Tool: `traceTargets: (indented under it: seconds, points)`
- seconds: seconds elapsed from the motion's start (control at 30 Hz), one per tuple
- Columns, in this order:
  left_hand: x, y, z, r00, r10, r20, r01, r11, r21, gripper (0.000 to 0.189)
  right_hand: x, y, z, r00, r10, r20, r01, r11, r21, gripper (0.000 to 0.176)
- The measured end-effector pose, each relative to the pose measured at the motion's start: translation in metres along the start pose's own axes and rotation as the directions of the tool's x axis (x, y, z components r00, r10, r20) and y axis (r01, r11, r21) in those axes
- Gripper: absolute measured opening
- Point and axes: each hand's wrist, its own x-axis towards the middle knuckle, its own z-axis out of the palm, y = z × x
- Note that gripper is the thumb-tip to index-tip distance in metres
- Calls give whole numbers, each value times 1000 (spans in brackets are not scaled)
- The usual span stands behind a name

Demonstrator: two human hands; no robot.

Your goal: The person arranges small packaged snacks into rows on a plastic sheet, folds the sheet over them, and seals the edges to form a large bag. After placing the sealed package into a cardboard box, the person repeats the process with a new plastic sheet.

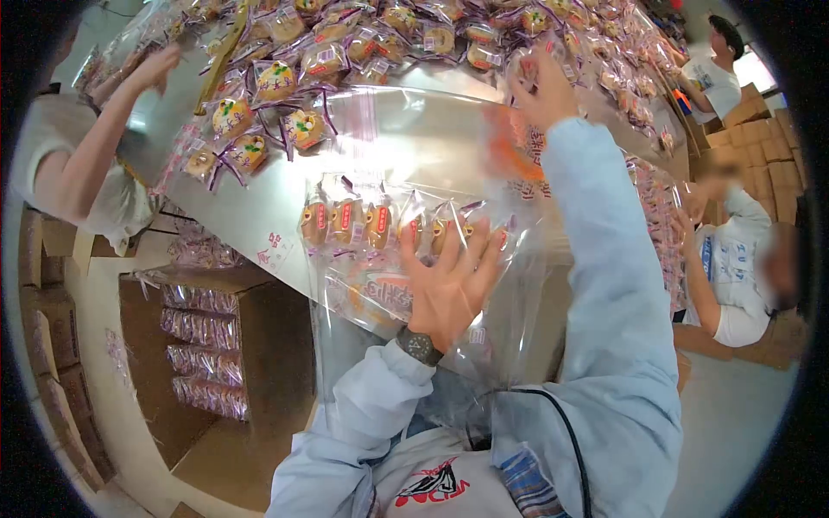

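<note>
My left hand (458,285), with a watch on its wrist, lies with fingers spread over a large clear plastic bag (509,345). Under and just beyond its fingertips is a row of individually wrapped pastries (345,222), standing side by side at the near edge of the table. My right arm stretches forward to the heap. There my right hand (550,91) has its fingers curled around a wrapped pastry (524,67), partly hidden by the hand. Orange-red printing on clear film (514,147) shows blurred beside the right wrist.
A large heap of wrapped pastries (371,43) covers the far side of the metal table (216,207). At lower left, an open cardboard box (276,345) holds stacked packs (203,363). Co-workers stand left (78,164) and right (734,259); cartons (760,147) are stacked behind the right side.
</note>
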Motion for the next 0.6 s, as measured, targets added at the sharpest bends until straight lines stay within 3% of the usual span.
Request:
traceTargets:
  seconds: [0.03,0.1,0.17,0.23,0.27,0.33,0.4,0.5,0.6]
  points:
    - [1,1,1,1000,-8,-17,8,1000,2,43,-16,-37,-30,989,98,114,-129,942,311,40]
    - [5,4,1,1000,-15,9,15,999,42,39,-62,-88,-74,997,31,67,-68,742,667,47]
    - [7,6,2,999,-16,28,15,999,32,40,-115,-139,-138,977,-166,133,-2,620,785,54]
    - [4,9,7,999,-14,44,16,999,-38,43,-167,-180,-193,861,-455,226,2,448,894,63]
    - [5,12,9,996,-7,94,7,1000,5,43,-191,-198,-211,776,-565,278,-94,333,938,67]
    - [9,19,15,981,-11,192,-5,996,86,43,-241,-231,-219,632,-626,457,-550,53,833,73]
    - [14,23,20,991,-37,128,26,996,84,42,-278,-250,-214,409,-626,663,-819,68,570,77]
    - [15,27,14,997,-40,60,33,992,119,40,-351,-261,-185,434,-290,853,-898,-61,436,82]
    - [15,28,8,998,-13,65,-1,979,203,39,-366,-264,-174,502,79,861,-826,-253,504,82]
